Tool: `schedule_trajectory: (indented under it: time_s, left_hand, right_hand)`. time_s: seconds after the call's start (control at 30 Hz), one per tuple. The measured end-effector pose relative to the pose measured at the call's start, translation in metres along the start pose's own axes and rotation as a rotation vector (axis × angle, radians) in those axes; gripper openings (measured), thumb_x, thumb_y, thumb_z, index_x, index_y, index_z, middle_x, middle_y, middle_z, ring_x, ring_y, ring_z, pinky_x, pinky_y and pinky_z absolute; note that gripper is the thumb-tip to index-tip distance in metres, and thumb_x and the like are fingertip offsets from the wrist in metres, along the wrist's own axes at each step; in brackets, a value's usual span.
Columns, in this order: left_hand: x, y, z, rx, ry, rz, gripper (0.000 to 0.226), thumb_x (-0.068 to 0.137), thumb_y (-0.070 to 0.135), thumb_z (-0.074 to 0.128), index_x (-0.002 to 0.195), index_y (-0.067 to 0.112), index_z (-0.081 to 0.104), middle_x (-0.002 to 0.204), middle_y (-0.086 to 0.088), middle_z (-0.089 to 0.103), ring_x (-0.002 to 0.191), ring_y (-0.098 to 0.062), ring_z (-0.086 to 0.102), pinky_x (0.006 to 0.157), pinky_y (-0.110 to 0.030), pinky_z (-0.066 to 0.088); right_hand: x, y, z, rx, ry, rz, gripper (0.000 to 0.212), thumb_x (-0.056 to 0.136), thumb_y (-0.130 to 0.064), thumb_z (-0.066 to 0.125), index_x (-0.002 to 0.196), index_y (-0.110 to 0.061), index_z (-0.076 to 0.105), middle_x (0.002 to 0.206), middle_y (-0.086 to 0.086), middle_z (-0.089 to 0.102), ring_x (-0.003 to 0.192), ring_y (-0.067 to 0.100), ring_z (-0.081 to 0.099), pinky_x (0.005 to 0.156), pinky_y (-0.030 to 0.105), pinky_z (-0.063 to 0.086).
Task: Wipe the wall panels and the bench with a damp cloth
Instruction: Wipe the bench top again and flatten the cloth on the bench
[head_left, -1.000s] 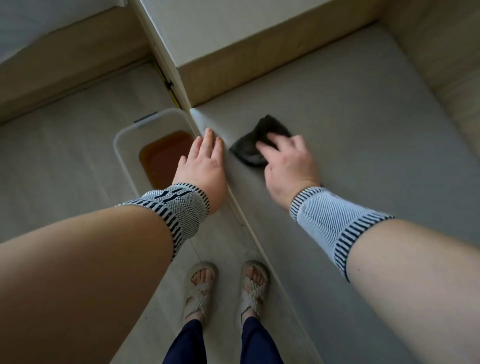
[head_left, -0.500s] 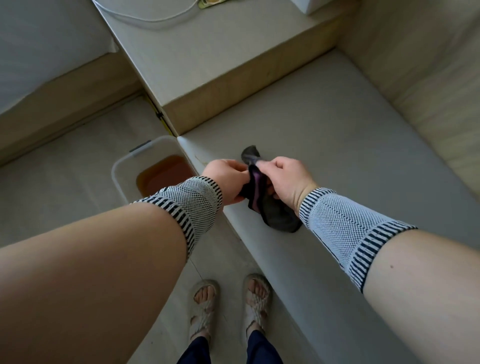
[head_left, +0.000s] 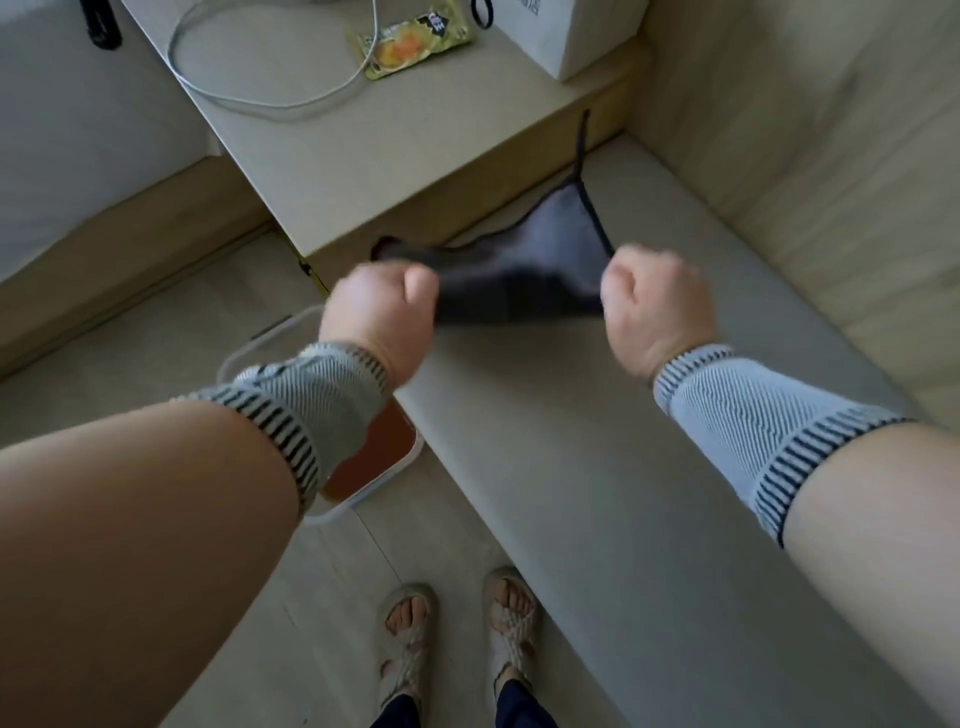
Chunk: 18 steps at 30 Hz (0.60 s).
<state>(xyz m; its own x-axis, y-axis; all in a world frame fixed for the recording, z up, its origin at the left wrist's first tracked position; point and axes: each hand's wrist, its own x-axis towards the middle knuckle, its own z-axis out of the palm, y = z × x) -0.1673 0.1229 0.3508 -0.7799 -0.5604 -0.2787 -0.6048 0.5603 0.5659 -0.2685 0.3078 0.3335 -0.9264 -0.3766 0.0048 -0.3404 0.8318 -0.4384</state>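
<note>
Since the earlier frame, the dark cloth (head_left: 524, 280) has been pulled out from a small bunch into a wide, stretched sheet, and the two hands have been moved apart. The cloth is held in the air above the grey bench (head_left: 597, 467), close to the step of the raised platform (head_left: 332, 156); whether its far corner touches the bench cannot be told because of the blur. The left hand (head_left: 379, 306) is closed as a fist, and its fingers are curled around the left edge of the cloth. The right hand (head_left: 657, 306) is also closed as a fist, and the right edge of the cloth is gripped inside its curled fingers. A thin dark cord (head_left: 584, 150) is seen rising from the far corner of the cloth. A striped knitted band (head_left: 311, 405) is worn on the left wrist, and a similar one is worn on the right wrist. A white basin (head_left: 374, 467) with brown water stands on the floor (head_left: 130, 338), just beside the front edge of the bench and partly hidden under the left forearm. The beige wall panel (head_left: 831, 156) stands behind the bench on the right. On the raised platform a white cable (head_left: 234, 93), a yellow packet (head_left: 410, 47) and a white box (head_left: 566, 31) are lying. Two feet in woven sandals (head_left: 457, 644) are seen on the floor below.
</note>
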Motion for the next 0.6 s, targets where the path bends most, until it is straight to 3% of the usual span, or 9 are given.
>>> schedule_trajectory:
  time_s: [0.07, 0.1, 0.17, 0.23, 0.3, 0.37, 0.43, 0.5, 0.6]
  left_hand:
    - [-0.014, -0.02, 0.021, 0.351, -0.293, -0.036, 0.024, 0.102, 0.029, 0.041, 0.105, 0.012, 0.059, 0.114, -0.014, 0.062, 0.103, -0.031, 0.06, 0.089, -0.039, 0.05]
    - [-0.019, -0.031, 0.032, 0.432, -0.336, -0.059, 0.028, 0.101, 0.034, 0.043, 0.116, 0.015, 0.057, 0.12, -0.011, 0.06, 0.107, -0.03, 0.059, 0.093, -0.039, 0.05]
    - [-0.028, -0.05, 0.05, 0.426, -0.314, -0.019, 0.034, 0.097, 0.04, 0.048, 0.125, 0.022, 0.055, 0.129, -0.005, 0.053, 0.116, -0.027, 0.051, 0.098, -0.037, 0.045]
    - [-0.035, -0.061, 0.072, 0.381, -0.258, 0.093, 0.049, 0.095, 0.04, 0.052, 0.141, 0.028, 0.044, 0.151, -0.006, 0.033, 0.139, -0.03, 0.029, 0.113, -0.039, 0.032]
    - [-0.04, -0.064, 0.093, 0.391, -0.321, 0.131, 0.064, 0.097, 0.042, 0.049, 0.154, 0.032, 0.023, 0.165, -0.007, 0.001, 0.151, -0.03, -0.003, 0.123, -0.044, 0.012]
    - [-0.046, -0.066, 0.111, 0.383, -0.349, 0.096, 0.068, 0.101, 0.041, 0.042, 0.158, 0.031, 0.006, 0.163, -0.007, -0.019, 0.149, -0.031, -0.022, 0.121, -0.051, 0.001]
    - [-0.051, -0.072, 0.123, 0.351, -0.301, 0.109, 0.069, 0.103, 0.04, 0.036, 0.158, 0.026, -0.002, 0.162, -0.008, -0.025, 0.147, -0.031, -0.027, 0.12, -0.052, -0.003]
    - [-0.05, -0.082, 0.127, 0.329, -0.269, 0.139, 0.069, 0.103, 0.039, 0.033, 0.158, 0.022, -0.004, 0.162, -0.01, -0.025, 0.147, -0.031, -0.027, 0.119, -0.051, -0.006]
    - [-0.032, -0.1, 0.123, 0.31, -0.21, 0.157, 0.069, 0.1, 0.044, 0.023, 0.158, 0.015, 0.0, 0.163, -0.014, -0.018, 0.148, -0.032, -0.023, 0.12, -0.048, -0.005]
  right_hand:
    - [-0.023, 0.018, 0.014, -0.254, -0.329, 0.081, 0.041, 0.092, -0.039, 0.032, 0.062, -0.012, 0.043, 0.085, 0.016, 0.063, 0.073, 0.031, 0.045, 0.065, 0.031, 0.033]
    - [-0.034, 0.025, 0.022, -0.334, -0.41, 0.11, 0.041, 0.095, -0.041, 0.035, 0.066, -0.014, 0.046, 0.092, 0.015, 0.065, 0.079, 0.032, 0.049, 0.068, 0.032, 0.036]
    - [-0.044, 0.032, 0.038, -0.341, -0.386, 0.099, 0.03, 0.095, -0.04, 0.041, 0.084, -0.017, 0.055, 0.106, 0.012, 0.062, 0.1, 0.031, 0.05, 0.083, 0.034, 0.04]
    - [-0.047, 0.028, 0.053, -0.268, -0.32, 0.063, 0.033, 0.095, -0.037, 0.046, 0.113, -0.013, 0.06, 0.123, 0.01, 0.055, 0.115, 0.03, 0.043, 0.099, 0.033, 0.033]
    - [-0.048, 0.021, 0.071, -0.148, -0.284, 0.071, 0.047, 0.094, -0.035, 0.051, 0.136, -0.012, 0.05, 0.14, 0.01, 0.044, 0.129, 0.029, 0.037, 0.107, 0.03, 0.024]
    - [-0.06, 0.016, 0.088, -0.091, -0.308, 0.031, 0.061, 0.093, -0.035, 0.054, 0.148, -0.016, 0.036, 0.154, 0.012, 0.028, 0.141, 0.029, 0.025, 0.115, 0.033, 0.016]
    - [-0.076, 0.019, 0.105, -0.185, -0.353, -0.075, 0.066, 0.095, -0.041, 0.049, 0.153, -0.023, 0.024, 0.161, 0.012, 0.013, 0.147, 0.032, 0.012, 0.119, 0.042, 0.008]
    - [-0.081, 0.021, 0.117, -0.263, -0.34, -0.124, 0.066, 0.095, -0.044, 0.039, 0.154, -0.023, 0.022, 0.162, 0.012, 0.01, 0.148, 0.035, 0.008, 0.119, 0.048, 0.005]
    - [-0.063, 0.007, 0.129, -0.303, -0.368, -0.171, 0.067, 0.097, -0.043, 0.04, 0.155, -0.019, 0.017, 0.163, 0.012, 0.005, 0.149, 0.035, 0.004, 0.119, 0.048, 0.002]
